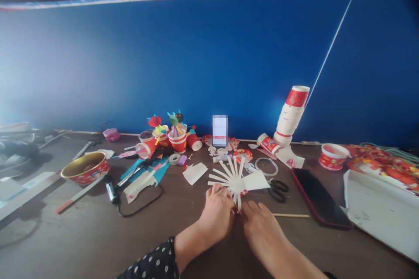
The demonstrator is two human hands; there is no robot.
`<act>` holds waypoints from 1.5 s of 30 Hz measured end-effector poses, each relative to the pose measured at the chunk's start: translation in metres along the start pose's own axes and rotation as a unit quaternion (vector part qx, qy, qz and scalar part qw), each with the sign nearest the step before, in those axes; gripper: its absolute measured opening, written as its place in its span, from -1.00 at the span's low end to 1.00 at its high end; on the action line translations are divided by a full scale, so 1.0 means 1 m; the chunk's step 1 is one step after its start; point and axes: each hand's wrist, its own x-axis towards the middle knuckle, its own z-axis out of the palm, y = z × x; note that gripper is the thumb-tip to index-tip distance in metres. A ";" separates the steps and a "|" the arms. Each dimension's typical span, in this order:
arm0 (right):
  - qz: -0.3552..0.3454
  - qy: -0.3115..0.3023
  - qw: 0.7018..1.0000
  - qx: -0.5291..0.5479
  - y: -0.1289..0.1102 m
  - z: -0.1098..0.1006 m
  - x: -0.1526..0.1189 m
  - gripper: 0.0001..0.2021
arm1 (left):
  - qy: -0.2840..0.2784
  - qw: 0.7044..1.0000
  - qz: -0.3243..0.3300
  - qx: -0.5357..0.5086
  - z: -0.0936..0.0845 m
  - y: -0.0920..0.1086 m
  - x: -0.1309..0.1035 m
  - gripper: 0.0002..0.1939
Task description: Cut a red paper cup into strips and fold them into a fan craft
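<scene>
A paper cup cut into strips (236, 185) lies splayed out like a fan, white inside, with a wide uncut flap at its right. My left hand (218, 209) is closed on the strips at its lower left, fingertips curled by the lowest strip. My right hand (261, 220) pinches near the end of that same strip, close to the left fingertips; the exact grip is partly hidden by the fingers. Black-handled scissors (279, 191) lie right of the cut cup. Below them a thin wooden stick (291, 216) reaches toward my right hand.
A phone (319, 196) and a white tray (386, 213) lie at the right. Behind them leans a tall cup stack (290, 117). Decorated cups (177, 141), a tape roll (174, 159), a gold-lined bowl (85, 169) and a corded tool (112, 189) occupy the left. A screen (220, 130) stands at the back.
</scene>
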 end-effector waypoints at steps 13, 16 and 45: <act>0.004 0.015 1.000 0.016 0.003 0.006 -0.004 -0.84 | -0.022 0.998 0.012 0.052 0.004 0.008 -0.005 -0.81; 0.002 0.030 0.999 0.016 0.006 0.004 -0.004 -0.88 | -0.031 0.997 0.017 0.063 0.006 0.011 -0.006 -0.76; -0.001 0.000 1.000 0.012 0.006 0.006 -0.011 -0.72 | -0.048 0.975 0.097 0.194 0.009 0.017 -0.004 -0.76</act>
